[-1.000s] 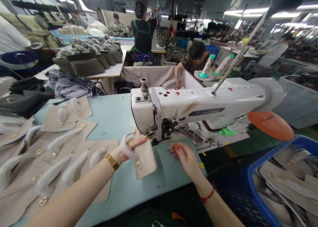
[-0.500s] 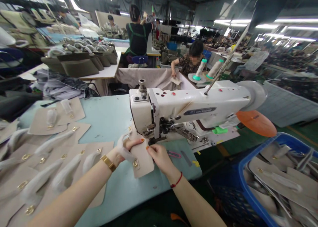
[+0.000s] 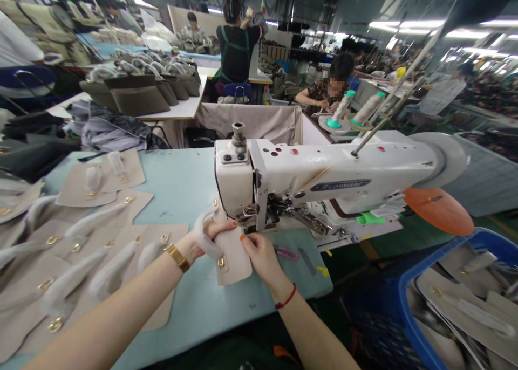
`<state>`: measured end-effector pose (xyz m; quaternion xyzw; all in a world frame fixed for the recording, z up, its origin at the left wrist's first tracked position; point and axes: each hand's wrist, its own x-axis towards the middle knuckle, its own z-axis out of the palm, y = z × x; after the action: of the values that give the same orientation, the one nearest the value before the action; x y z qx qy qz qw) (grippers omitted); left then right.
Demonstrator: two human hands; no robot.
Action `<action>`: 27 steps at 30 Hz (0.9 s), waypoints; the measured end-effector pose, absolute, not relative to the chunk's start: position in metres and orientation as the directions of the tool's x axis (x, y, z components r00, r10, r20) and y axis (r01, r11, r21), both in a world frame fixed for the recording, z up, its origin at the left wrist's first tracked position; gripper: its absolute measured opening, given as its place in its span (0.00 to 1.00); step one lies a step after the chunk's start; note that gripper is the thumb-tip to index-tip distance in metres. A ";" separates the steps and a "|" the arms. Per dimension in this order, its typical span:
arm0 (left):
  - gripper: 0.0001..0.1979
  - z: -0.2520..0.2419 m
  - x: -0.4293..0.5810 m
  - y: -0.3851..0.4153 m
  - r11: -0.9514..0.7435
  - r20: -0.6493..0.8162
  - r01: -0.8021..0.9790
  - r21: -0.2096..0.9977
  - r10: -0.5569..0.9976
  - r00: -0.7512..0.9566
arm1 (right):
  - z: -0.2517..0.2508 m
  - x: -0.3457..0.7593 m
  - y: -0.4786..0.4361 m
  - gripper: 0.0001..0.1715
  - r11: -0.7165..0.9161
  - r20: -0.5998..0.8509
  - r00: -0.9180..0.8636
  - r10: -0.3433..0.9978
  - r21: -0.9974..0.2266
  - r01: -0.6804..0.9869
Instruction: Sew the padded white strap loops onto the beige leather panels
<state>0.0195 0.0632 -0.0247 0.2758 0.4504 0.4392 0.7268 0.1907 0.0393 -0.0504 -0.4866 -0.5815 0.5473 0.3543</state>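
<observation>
A beige leather piece with a gold ring and a white strap lies under the needle of a white sewing machine. My left hand is closed on its left side, fingers through the white strap loop. My right hand pinches the piece's right edge just below the presser foot. Both hands rest on the light blue table.
Several beige pieces with gold rings are spread over the table's left. Pink snips lie right of my right hand. A blue basket of finished pieces stands at the right. Other people work at tables behind, among grey bags.
My right hand moved left from the snips to the right edge of the beige piece. My left hand has stayed on the piece.
</observation>
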 end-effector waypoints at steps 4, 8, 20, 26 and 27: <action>0.15 -0.020 0.020 0.065 0.463 -0.424 -0.372 0.805 0.886 0.185 | -0.051 0.189 0.040 0.20 -0.075 -0.120 -0.258 0.959 -0.981 0.180; 0.16 -0.017 0.021 0.067 0.466 -0.437 -0.344 0.815 0.884 0.162 | -0.052 0.186 0.042 0.19 -0.076 -0.119 -0.234 0.965 -0.980 0.184; 0.16 -0.016 0.017 0.070 0.508 -0.472 -0.271 0.818 0.861 0.189 | -0.053 0.183 0.042 0.20 -0.065 -0.107 -0.220 0.970 -0.980 0.187; 0.18 -0.018 0.017 0.071 0.483 -0.439 -0.292 0.825 0.874 0.207 | -0.054 0.183 0.043 0.21 -0.043 -0.095 -0.222 0.970 -0.973 0.228; 0.17 -0.019 0.017 0.071 0.483 -0.441 -0.311 0.819 0.876 0.196 | -0.053 0.183 0.043 0.21 -0.039 -0.093 -0.220 0.971 -0.970 0.240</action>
<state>0.0174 0.0705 -0.0190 0.2944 0.4794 0.4148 0.7151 0.1830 0.0432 -0.0531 -0.5105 -0.5929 0.5086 0.3594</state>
